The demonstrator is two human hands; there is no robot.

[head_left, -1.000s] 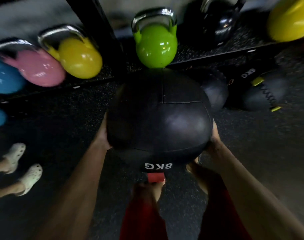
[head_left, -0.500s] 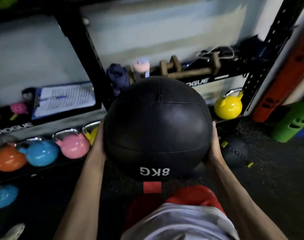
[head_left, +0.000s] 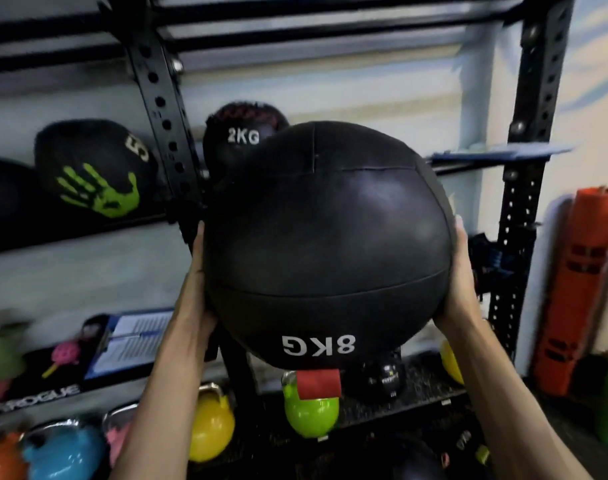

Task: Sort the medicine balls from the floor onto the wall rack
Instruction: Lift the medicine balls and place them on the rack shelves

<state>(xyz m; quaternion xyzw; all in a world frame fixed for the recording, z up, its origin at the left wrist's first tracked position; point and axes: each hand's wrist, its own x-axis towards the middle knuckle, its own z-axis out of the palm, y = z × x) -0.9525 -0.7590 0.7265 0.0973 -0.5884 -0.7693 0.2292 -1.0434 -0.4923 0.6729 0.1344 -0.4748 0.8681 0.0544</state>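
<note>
- Step in hand: carrying the 8 kg ball (head_left: 326, 244) to the wall rack (head_left: 164, 116). The ball was in the air before the shelf, partly covering the 2 kg ball (head_left: 241, 138).
- Next move probably called for a push forward into the space right of it.
- Left hand (head_left: 195, 289) and right hand (head_left: 460, 282) pressed opposite sides, fingers (head_left: 460, 237) nearly straight along the ball.
</note>
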